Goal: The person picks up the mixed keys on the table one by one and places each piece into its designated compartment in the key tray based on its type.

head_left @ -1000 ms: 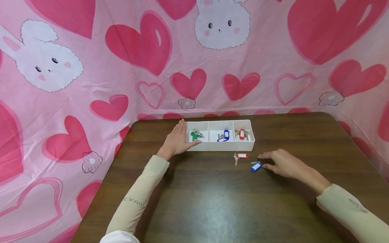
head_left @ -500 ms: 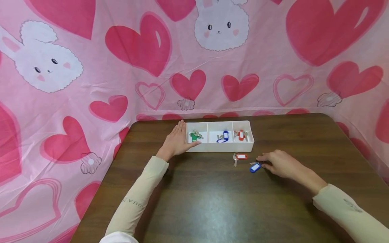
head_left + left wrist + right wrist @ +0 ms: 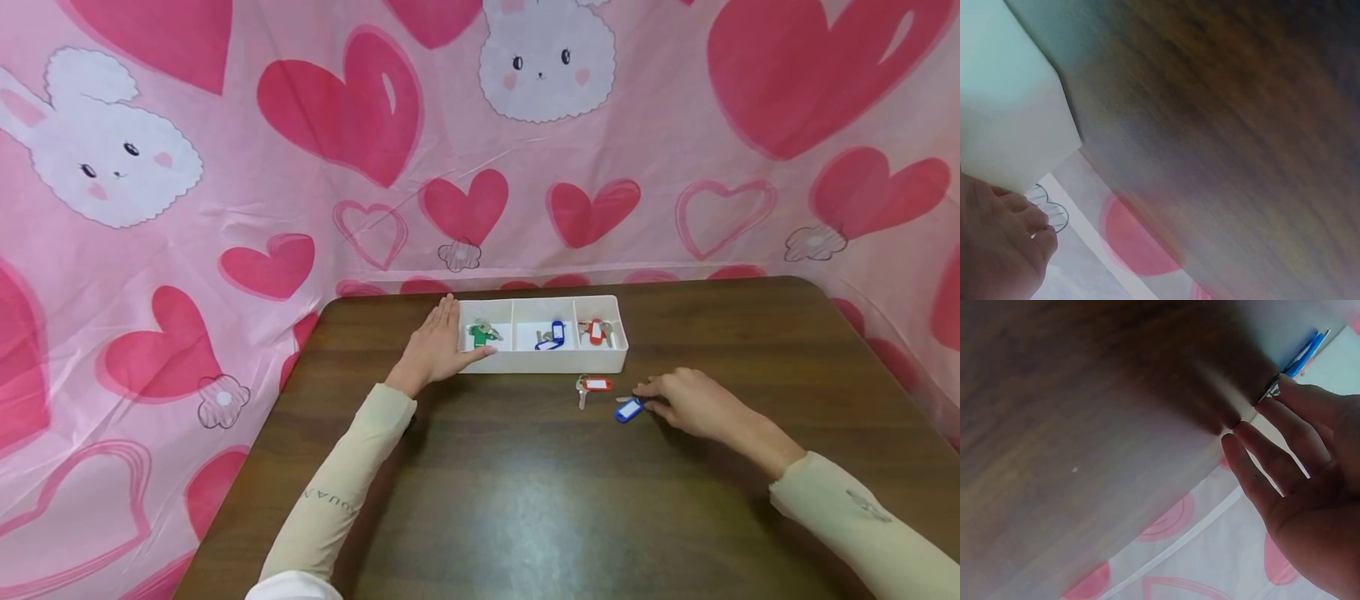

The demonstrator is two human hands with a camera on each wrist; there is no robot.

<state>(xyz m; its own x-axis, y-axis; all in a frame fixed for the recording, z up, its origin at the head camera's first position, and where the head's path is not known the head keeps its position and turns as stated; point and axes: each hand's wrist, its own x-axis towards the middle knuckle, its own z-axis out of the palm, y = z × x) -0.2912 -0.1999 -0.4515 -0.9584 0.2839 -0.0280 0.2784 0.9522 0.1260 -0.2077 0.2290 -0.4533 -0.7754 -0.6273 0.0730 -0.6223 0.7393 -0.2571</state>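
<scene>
My left hand [image 3: 433,346] lies with straight fingers along the left end of a white three-compartment tray [image 3: 555,362], its thumb over the front edge. In the left wrist view, the fingers rest against the tray's white wall [image 3: 1010,106]. Right of the tray's front, my right hand [image 3: 697,404] pinches the ring of a key with a blue tag [image 3: 628,409] between thumb and index finger, low over the table. The other fingers extend near the tabletop in the right wrist view, where the blue tag [image 3: 1305,355] appears edge-on. A key with a red tag [image 3: 597,384] lies just left of it.
Inside the tray, green-tagged keys [image 3: 481,335] sit at left, blue-tagged keys [image 3: 557,333] in the middle and red-tagged keys [image 3: 596,332] at right. The brown wooden table [image 3: 480,492] ends at a pink heart-patterned cloth [image 3: 645,125] behind.
The right hand and the blue-tagged key have shifted slightly left, toward the red-tagged key. The left hand stays on the tray.
</scene>
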